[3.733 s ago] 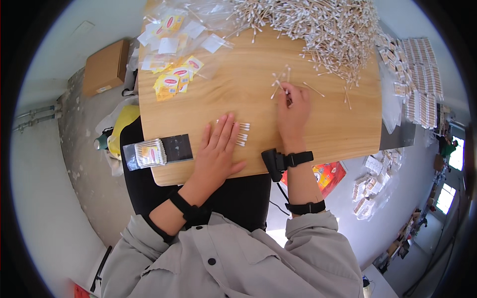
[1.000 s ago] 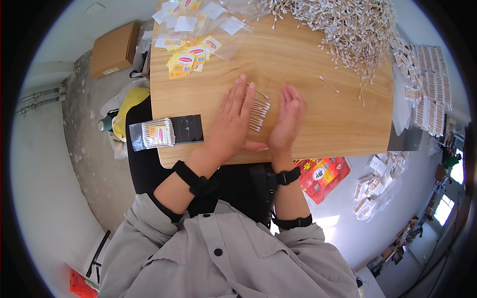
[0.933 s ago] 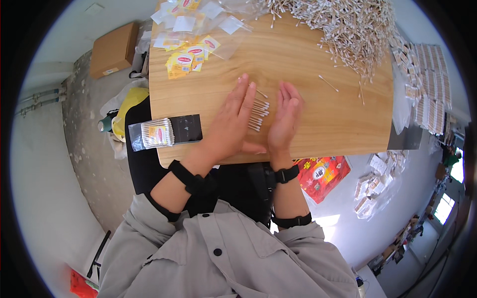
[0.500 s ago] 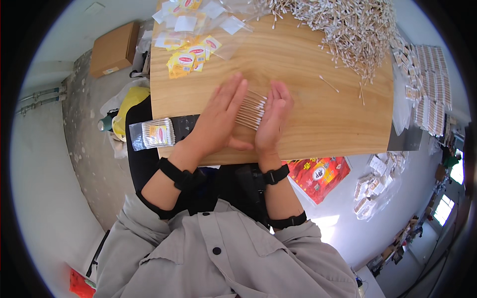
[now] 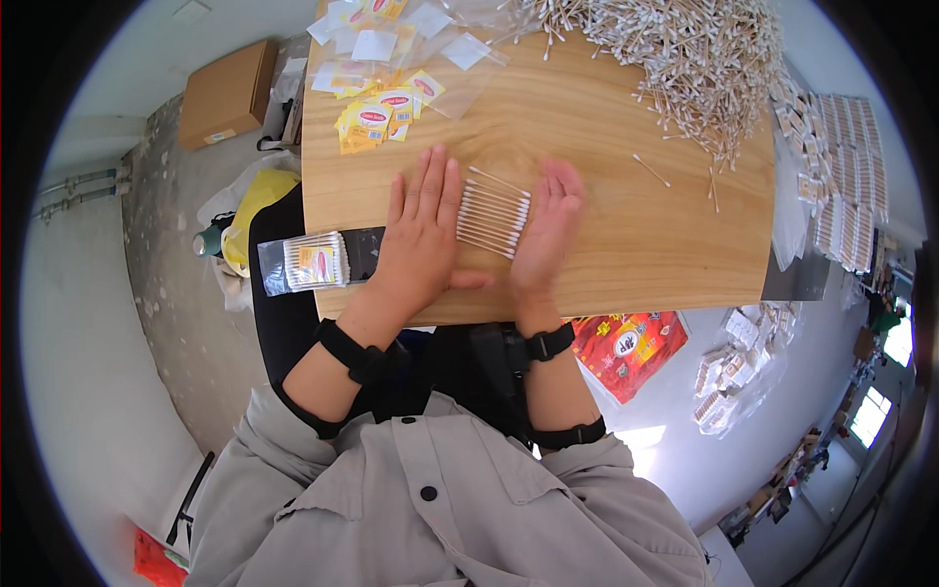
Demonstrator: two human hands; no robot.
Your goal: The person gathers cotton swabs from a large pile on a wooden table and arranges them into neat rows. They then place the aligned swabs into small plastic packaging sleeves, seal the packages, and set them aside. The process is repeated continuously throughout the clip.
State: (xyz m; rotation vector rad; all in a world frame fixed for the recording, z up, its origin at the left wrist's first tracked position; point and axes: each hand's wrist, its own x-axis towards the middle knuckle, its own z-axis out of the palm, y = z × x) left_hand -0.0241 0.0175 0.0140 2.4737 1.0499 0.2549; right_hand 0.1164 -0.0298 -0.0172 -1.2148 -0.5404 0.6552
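A small row of cotton swabs (image 5: pixel 492 217) lies side by side on the wooden table (image 5: pixel 626 245), pressed between my two hands. My left hand (image 5: pixel 424 230) lies flat with fingers straight, its edge against the swabs' left ends. My right hand (image 5: pixel 544 231) stands on its side against their right ends, fingers together. Neither hand grips anything. A big loose heap of cotton swabs (image 5: pixel 685 59) covers the table's far right part.
A filled clear bag of swabs (image 5: pixel 305 262) lies at the table's near left edge. Yellow-red labels and empty clear bags (image 5: pixel 391 68) sit at the far left. Packed bags (image 5: pixel 841 186) lie right of the table. A cardboard box (image 5: pixel 227 93) and a red packet (image 5: pixel 631 347) are on the floor.
Earlier my right hand picked at single swabs while the left lay flat. Since then both hands closed in on a row of swabs and squared it between them.
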